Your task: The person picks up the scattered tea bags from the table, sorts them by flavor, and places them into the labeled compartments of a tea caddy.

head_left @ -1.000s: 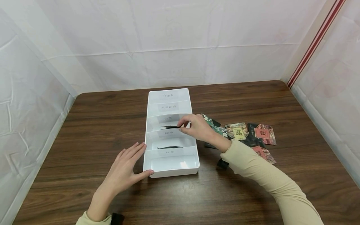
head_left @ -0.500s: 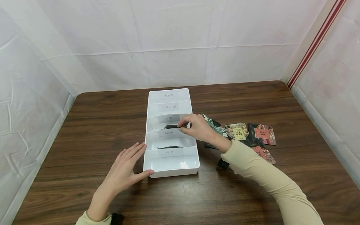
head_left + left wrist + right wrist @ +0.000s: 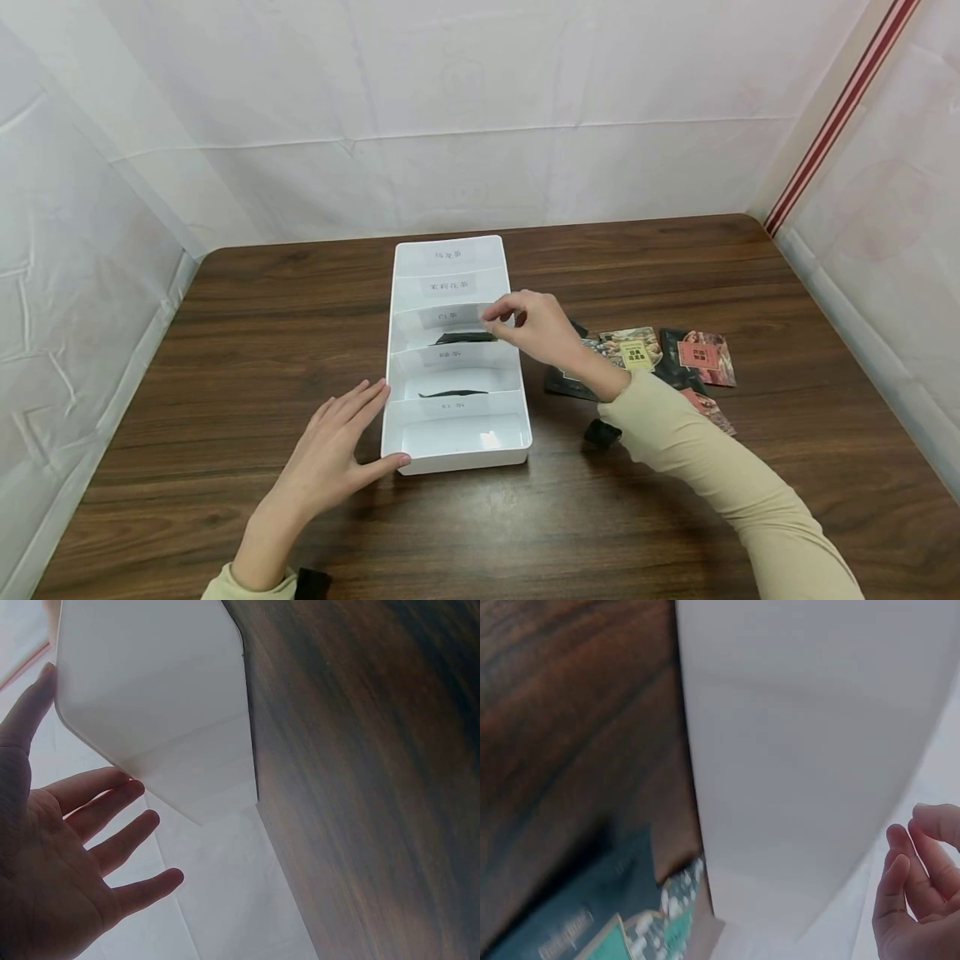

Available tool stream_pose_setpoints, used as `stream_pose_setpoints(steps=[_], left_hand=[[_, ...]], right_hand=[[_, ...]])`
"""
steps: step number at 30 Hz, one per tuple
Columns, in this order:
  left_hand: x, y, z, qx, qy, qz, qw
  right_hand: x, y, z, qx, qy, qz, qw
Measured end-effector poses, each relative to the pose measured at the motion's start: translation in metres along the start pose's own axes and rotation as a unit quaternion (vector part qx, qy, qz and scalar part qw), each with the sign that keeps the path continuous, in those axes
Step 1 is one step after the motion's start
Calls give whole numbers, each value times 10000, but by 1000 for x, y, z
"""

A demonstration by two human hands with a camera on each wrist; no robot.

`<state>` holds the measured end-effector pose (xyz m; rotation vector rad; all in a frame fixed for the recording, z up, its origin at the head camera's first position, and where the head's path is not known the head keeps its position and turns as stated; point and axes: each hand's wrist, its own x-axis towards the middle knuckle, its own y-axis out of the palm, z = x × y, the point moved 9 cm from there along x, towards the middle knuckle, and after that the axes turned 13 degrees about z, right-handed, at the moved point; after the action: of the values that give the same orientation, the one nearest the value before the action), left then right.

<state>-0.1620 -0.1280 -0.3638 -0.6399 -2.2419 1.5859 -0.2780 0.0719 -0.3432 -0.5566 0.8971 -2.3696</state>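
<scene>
A long white divided box (image 3: 467, 461) with labelled compartments stands on the table. In its middle compartment a thin dark packet (image 3: 465, 337) stands on edge; a second dark packet (image 3: 453, 393) sits one compartment nearer me. My left hand (image 3: 333, 446) rests against the box's left side, fingers spread and thumb at the near corner; the left wrist view shows the fingertips (image 3: 135, 787) at the rim. Over the right rim hovers my right hand (image 3: 542, 329), fingers loosely bent and holding nothing. The right wrist view shows its thumb and fingers apart from the box wall (image 3: 802, 765).
Right of the box lie several flat tea sachets: a yellow-labelled one (image 3: 636, 354), a red-labelled one (image 3: 701, 357) and others overlapping, some partly behind my right arm. The brown wooden table (image 3: 247, 333) meets white sheeting (image 3: 450, 183) at the back and sides.
My right hand has let go of the dark packet in the middle compartment and risen slightly to the right. The packet stays in the box. The left hand has not moved.
</scene>
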Motion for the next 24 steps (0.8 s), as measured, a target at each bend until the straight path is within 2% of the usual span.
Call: stream_pose_setpoints(steps=[5, 8, 13, 15, 18, 24], left_hand=[[0, -1, 1, -5, 3, 3, 10000], [-1, -1, 1, -8, -2, 12, 10000], [-1, -1, 2, -3, -6, 7, 10000], [-1, -1, 2, 3, -1, 4, 10000], [-1, -1, 2, 15, 6, 9, 10000], [-2, -1, 2, 37, 6, 16, 10000]], right_hand=[[-3, -22, -7, 646, 363, -198, 9971], [-7, -36, -10, 1029, 518, -345, 9927], [-23, -64, -5, 1559, 796, -667, 9823], [-30, -74, -8, 1831, 949, -811, 9751], [-40, -82, -27, 2217, 1133, -980, 9636], [-62, -90, -70, 3062, 1442, -1365, 9310]])
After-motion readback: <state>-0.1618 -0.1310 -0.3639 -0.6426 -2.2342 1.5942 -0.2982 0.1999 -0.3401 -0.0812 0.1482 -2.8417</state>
